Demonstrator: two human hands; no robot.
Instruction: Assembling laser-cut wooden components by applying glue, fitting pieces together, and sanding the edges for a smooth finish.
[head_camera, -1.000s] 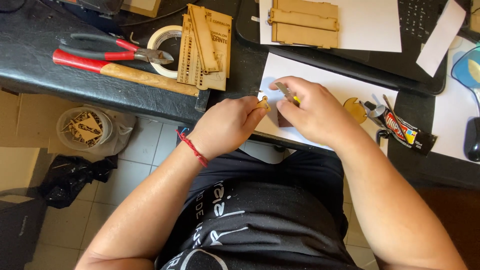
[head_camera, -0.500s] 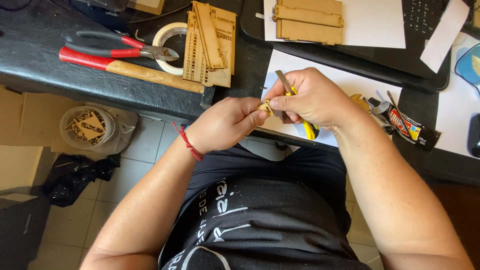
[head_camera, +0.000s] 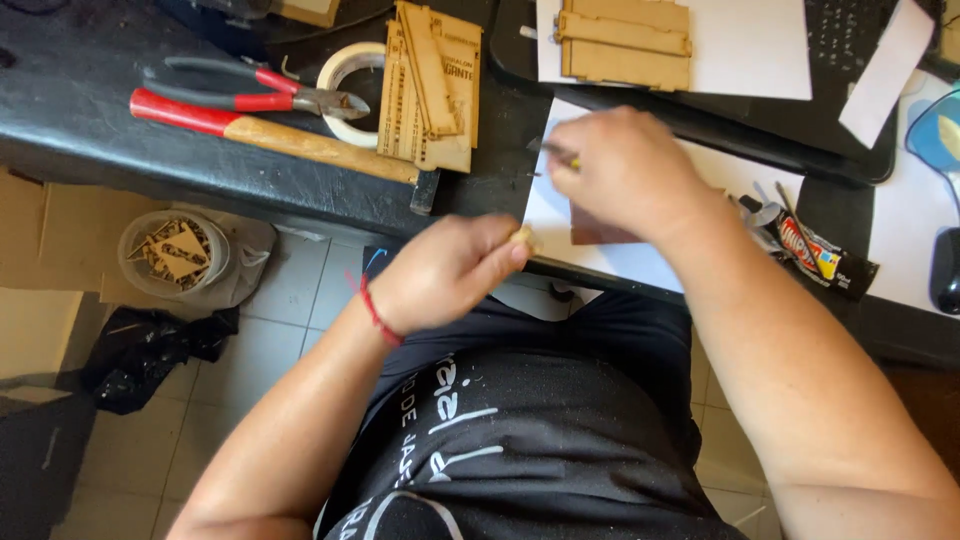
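My left hand (head_camera: 445, 275) hovers at the front edge of the black bench, pinching a small pale wooden piece (head_camera: 524, 238) between its fingertips. My right hand (head_camera: 625, 170) is blurred over a white paper sheet (head_camera: 545, 215), closed around a thin yellow-handled tool (head_camera: 555, 152) whose tip pokes out to the left. A small brown square (head_camera: 600, 234) lies on the paper just under that hand.
Red-handled pliers (head_camera: 250, 98), a wooden-handled hammer (head_camera: 280, 137), a tape roll (head_camera: 345, 70) and laser-cut wooden panels (head_camera: 432, 85) lie at the left. More wooden panels (head_camera: 625, 45) rest on paper further back. A glue tube (head_camera: 815, 250) lies right. A tub of wood scraps (head_camera: 172, 252) stands on the floor.
The two hands, together half a second ago, have parted. My right hand has swung up over the paper with the tool, and my left has dropped slightly with the small piece.
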